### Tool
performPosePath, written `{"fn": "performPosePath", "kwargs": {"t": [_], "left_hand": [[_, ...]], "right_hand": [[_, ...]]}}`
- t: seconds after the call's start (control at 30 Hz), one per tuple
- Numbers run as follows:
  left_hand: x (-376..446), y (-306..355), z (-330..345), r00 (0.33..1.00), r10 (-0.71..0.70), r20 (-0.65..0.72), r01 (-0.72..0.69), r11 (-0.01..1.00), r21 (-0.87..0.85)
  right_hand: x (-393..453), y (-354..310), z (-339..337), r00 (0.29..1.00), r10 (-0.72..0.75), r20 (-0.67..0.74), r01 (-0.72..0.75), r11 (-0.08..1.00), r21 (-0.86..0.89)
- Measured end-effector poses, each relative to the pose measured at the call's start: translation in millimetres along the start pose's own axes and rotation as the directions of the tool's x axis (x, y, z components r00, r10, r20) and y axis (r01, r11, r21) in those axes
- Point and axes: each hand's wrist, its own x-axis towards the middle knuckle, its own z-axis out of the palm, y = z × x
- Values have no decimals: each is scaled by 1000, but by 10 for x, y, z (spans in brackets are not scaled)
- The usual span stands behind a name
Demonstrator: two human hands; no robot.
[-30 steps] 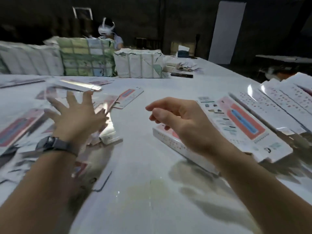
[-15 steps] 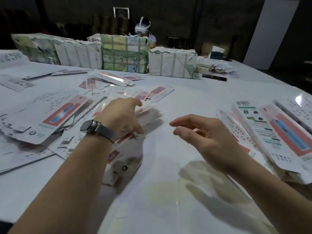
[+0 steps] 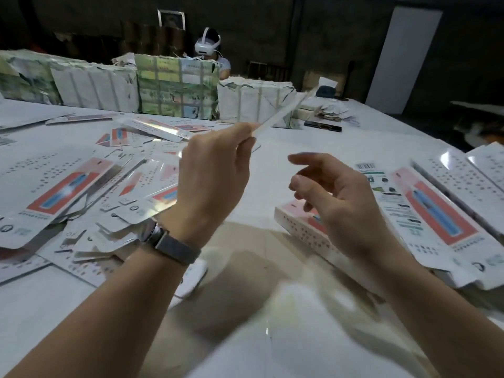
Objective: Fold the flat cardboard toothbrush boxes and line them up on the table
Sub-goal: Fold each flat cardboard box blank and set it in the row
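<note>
My left hand [image 3: 215,175] is raised over the middle of the white table [image 3: 313,148] and pinches one flat toothbrush box [image 3: 281,115], seen edge-on and slanting up to the right. A heap of flat white and pink boxes [image 3: 81,186] lies to its left. My right hand [image 3: 338,197] hovers beside it, fingers loosely curled, holding nothing. Below that hand lies a folded box [image 3: 300,227], and further folded boxes [image 3: 436,214] are lined up to the right.
Wrapped bundles of stock [image 3: 174,85] stand in a row along the far side of the table. A person wearing a white headset [image 3: 207,47] sits behind them. A dark phone [image 3: 323,126] and loose papers lie at the back right.
My left hand has lifted a flat box off the heap and brought it up toward the middle. My right hand stayed hovering near the folded boxes.
</note>
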Motion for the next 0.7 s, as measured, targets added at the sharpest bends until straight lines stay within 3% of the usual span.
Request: {"fn": "performPosePath", "kwargs": {"t": [0.07, 0.1, 0.17, 0.23, 0.3, 0.43, 0.53, 0.67, 0.7], "left_hand": [[5, 85, 11, 998, -60, -15, 56, 978, -200], [6, 133, 13, 991, -119, 54, 131, 931, -341], [-4, 237, 1, 935, -188, 302, 339, 726, -599], [-34, 317, 1, 853, -164, 496, 505, 500, -703], [-93, 373, 20, 782, -129, 609, 611, 352, -709], [-198, 409, 103, 704, -87, 705, 693, 298, -656], [-219, 408, 122, 664, -37, 747, 739, 182, -648], [-240, 422, 126, 538, 93, 838, 838, -159, -521], [-244, 414, 134, 507, 88, 858, 852, -200, -483]], "right_hand": [[49, -13, -70, 993, -45, -105, 42, 998, -37], [75, -17, -110, 985, -74, -154, 64, 996, -69], [116, -34, -177, 971, -119, -206, 94, 987, -128], [135, -44, -222, 975, -110, -191, 81, 985, -154], [136, -48, -251, 985, -72, -154, 55, 992, -113], [123, -52, -264, 993, -53, -105, 40, 992, -119], [121, -38, -259, 995, -45, -86, 30, 985, -170], [125, -8, -267, 998, -24, -54, 13, 980, -200], [131, 9, -267, 999, -5, -47, -6, 974, -225]]}}
